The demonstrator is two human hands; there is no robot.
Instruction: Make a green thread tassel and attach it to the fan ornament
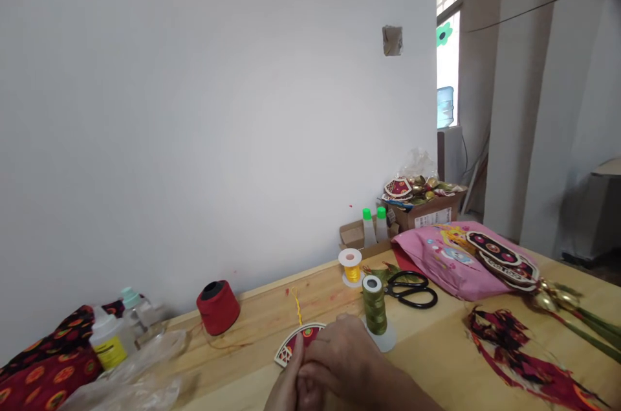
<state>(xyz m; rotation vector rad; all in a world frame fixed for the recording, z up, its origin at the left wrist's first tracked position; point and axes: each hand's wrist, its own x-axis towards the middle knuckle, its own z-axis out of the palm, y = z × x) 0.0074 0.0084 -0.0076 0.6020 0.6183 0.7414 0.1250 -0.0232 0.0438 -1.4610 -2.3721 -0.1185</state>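
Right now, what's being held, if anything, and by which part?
Probably the fan-shaped piece, by its lower edge, under the thumb of the left hand; the right hand partly hides it, so I'm unsure.

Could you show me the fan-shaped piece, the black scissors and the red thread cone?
Fan-shaped piece [307,334], head view: on its patterned face.
Black scissors [411,287], head view: on the handles.
Red thread cone [219,312], head view: on its wound side.
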